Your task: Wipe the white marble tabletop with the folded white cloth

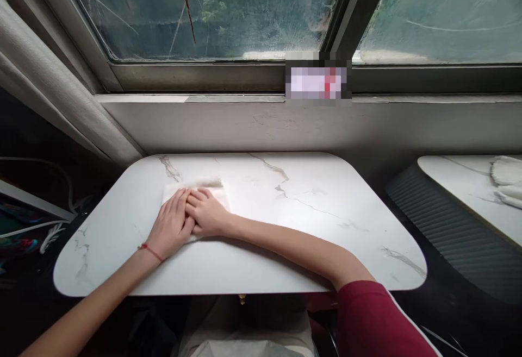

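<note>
A white cloth or paper wipe (218,193) lies flat on the left part of a white marble-patterned table (310,183). My left hand (173,226) rests flat on it, fingers stretched toward the window and a red cord around the wrist. Beside it, my right hand (209,213) also presses down on the wipe, its fingertips touching the left hand. Both hands lie palm down, and their palms are hidden. Part of the wipe is covered by the hands.
A window (212,14) with a metal frame rises behind the table, above a pale wall. A curtain (53,85) hangs at the left. On the right are a dark ribbed surface (444,226) and a second marble-patterned table (460,172) bearing a folded white cloth (508,177).
</note>
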{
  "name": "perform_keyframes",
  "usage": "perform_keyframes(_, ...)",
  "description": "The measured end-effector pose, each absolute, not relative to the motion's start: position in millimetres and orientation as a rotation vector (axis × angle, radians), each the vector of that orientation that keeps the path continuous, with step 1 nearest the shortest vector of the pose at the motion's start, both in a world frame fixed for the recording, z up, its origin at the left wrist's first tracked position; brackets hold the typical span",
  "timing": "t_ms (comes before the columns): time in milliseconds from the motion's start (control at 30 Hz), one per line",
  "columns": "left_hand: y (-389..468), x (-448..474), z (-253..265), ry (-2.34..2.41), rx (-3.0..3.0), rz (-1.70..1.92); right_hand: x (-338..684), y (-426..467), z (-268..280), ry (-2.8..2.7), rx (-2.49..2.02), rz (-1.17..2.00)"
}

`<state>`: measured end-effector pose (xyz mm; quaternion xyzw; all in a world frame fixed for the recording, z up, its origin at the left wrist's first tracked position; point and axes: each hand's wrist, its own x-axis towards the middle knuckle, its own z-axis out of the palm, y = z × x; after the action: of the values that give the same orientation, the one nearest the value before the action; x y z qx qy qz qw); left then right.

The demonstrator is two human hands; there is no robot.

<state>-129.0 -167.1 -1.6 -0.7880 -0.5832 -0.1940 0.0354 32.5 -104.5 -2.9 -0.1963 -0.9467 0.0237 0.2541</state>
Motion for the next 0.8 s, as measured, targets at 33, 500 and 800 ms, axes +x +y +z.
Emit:
perform_keyframes(33, -183.8, -134.1, -1.9, -1.796, -2.397, -0.592, 28.0, -115.2, -2.9, -2.575, -0.482, 0.059)
perform_keyframes(500, -206.6, -172.4, 0.8, -1.946, -2.164, -0.446, -24.2, -112.2, -4.4, -2.606, -0.171, 0.119)
perform_keyframes(800, -65.7, -132.2, 11.2, -1.901, -2.325, -0.467, 14.5, -6.1, -3.8, -2.594, -0.533, 0.169)
